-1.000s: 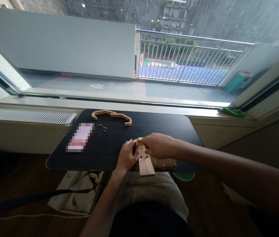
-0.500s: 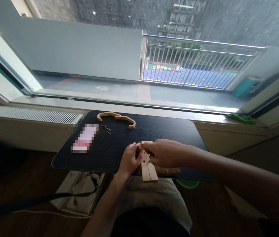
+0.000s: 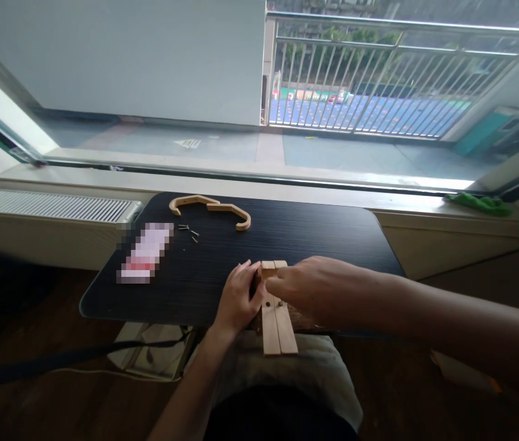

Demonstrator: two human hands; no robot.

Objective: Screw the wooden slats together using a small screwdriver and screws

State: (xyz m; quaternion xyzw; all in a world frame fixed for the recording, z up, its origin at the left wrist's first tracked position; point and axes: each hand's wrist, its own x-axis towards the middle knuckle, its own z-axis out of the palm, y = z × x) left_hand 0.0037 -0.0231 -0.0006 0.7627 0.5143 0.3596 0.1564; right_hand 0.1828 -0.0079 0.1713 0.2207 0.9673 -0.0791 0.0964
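While the right hand (image 3: 308,285) is curled, boards (image 3: 278,334) run bodyward beneath its fingers (image 3: 278,285), left hand (image 3: 237,295) alongside, thumb (image 3: 258,297) parted, both grips unclear.

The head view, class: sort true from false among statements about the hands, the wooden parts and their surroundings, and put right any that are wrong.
1. The left hand is beside the pale wooden boards. True.
2. The right hand hides part of the pale wooden boards. True.
3. The pale wooden boards have no holes. False: a dark hole shows.
4. Two curved wooden pieces lie on the dark table. True.
5. Nothing green is in view. False: a green item lies on the windowsill.
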